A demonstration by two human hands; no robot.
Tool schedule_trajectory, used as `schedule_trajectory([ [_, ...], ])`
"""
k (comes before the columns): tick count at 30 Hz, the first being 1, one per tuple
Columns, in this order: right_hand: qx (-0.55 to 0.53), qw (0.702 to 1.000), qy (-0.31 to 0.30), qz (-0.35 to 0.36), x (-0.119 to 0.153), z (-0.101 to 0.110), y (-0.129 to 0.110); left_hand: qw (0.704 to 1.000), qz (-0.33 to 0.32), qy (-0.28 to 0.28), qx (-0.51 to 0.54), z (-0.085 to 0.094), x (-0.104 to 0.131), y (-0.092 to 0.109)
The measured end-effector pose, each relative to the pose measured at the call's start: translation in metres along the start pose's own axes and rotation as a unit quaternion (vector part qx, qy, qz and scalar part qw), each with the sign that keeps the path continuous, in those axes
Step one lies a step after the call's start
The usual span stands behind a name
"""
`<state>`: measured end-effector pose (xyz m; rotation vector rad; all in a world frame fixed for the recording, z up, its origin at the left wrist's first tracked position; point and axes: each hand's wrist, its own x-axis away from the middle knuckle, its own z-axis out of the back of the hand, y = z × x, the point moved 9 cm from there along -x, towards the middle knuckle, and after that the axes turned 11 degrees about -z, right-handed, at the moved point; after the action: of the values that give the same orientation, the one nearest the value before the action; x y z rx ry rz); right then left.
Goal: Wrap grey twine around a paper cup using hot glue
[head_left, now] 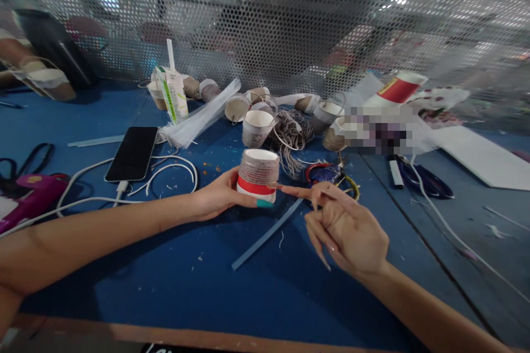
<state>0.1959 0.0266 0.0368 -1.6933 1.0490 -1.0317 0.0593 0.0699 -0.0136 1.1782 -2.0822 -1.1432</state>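
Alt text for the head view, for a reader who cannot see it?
Left hand holds a twine-wrapped paper cup on a blue table; right hand touches a fingertip to its side. Behind lie more cups, a phone and cables.

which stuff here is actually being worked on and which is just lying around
In hand:
- left hand holds the twine-wrapped paper cup
- right hand, forefinger at the cup's wrap
- twine bundle

Lying about:
- phone
- drink carton
- scissors
- glue stick

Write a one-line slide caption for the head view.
Left hand holds a twine-wrapped paper cup; right hand presses twine against it.
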Motion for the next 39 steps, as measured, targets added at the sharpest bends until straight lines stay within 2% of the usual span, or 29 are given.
schedule_trajectory([
  [2,-0.021,0.999,0.036,0.016,-0.002,0.010,-0.003,1.000,0.005,0.001,-0.004,0.001,0.000,-0.001],
  [4,-0.030,0.999,0.037,0.017,-0.002,0.010,-0.003,1.000,0.004,-0.001,-0.008,0.001,0.000,-0.001],
  [8,-0.018,0.997,-0.058,-0.039,0.002,-0.016,0.005,1.000,0.000,-0.006,-0.006,-0.001,0.000,0.000],
  [10,-0.005,0.996,-0.074,-0.048,0.005,-0.022,0.007,1.000,-0.002,-0.007,0.000,-0.001,0.000,0.000],
  [16,-0.020,0.998,0.053,0.027,0.001,0.010,-0.005,1.000,0.013,0.010,0.011,0.001,0.001,-0.001],
  [18,-0.027,0.996,0.073,0.045,0.000,0.016,-0.007,1.000,0.017,0.023,0.011,0.002,0.002,-0.001],
  [20,-0.027,0.997,0.051,0.044,0.001,0.010,-0.008,0.999,0.018,0.031,0.010,0.001,0.002,0.000],
  [24,-0.014,0.999,-0.036,-0.012,0.002,-0.014,0.001,1.000,0.014,0.025,0.007,-0.001,0.002,0.001],
  [26,-0.003,0.999,-0.029,-0.018,0.002,-0.013,0.003,1.000,0.010,0.018,0.009,-0.002,0.002,0.001],
  [31,-0.006,0.998,0.045,0.044,-0.001,0.009,-0.004,1.000,0.009,0.020,0.013,0.001,0.001,0.000],
  [33,-0.012,0.999,0.028,0.045,-0.001,0.006,-0.005,1.000,0.009,0.021,0.012,0.001,0.001,0.000],
  [37,0.003,0.999,-0.050,-0.001,0.001,-0.013,0.001,1.000,0.004,0.009,0.002,0.000,0.000,-0.001],
  [39,0.016,0.999,-0.043,-0.005,0.001,-0.014,0.003,1.000,0.005,0.005,0.001,0.000,0.000,-0.001],
])
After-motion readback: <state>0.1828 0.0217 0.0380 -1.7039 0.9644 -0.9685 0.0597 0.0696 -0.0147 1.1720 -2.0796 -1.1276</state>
